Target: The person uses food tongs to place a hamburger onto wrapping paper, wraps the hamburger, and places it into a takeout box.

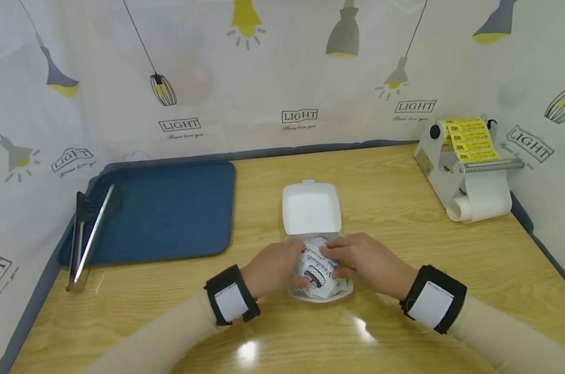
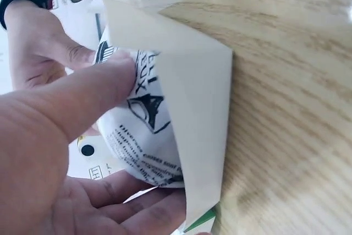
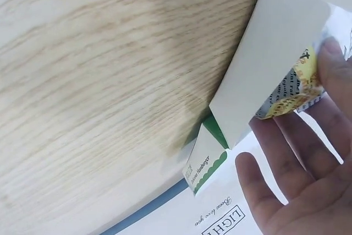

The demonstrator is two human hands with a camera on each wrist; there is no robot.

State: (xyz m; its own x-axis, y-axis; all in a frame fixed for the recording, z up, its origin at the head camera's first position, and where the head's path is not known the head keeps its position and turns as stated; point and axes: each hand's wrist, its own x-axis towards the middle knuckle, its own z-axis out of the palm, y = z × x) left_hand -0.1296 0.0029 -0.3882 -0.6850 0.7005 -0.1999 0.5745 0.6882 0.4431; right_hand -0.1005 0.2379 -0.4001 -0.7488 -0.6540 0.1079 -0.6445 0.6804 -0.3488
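Observation:
A paper-wrapped burger (image 1: 316, 266) in white printed wrapping sits in the base of a white hamburger box (image 1: 312, 209), whose lid stands folded back behind it. My left hand (image 1: 275, 266) grips the burger's left side, its thumb on the wrapping in the left wrist view, fingers reaching down between burger and box wall (image 2: 204, 119). On the opposite side my right hand (image 1: 373, 264) holds the burger between thumb and fingers. A yellow printed patch of the wrapping (image 3: 297, 83) shows by the right thumb. Green trim marks the box's lid (image 3: 208, 158).
A blue tray (image 1: 170, 213) lies at the left, with metal tongs (image 1: 88, 234) resting over its left edge. At the back right stands a label dispenser (image 1: 469, 166) with a roll of yellow labels. A patterned sheet (image 1: 264, 78) borders the wooden table (image 1: 380, 197).

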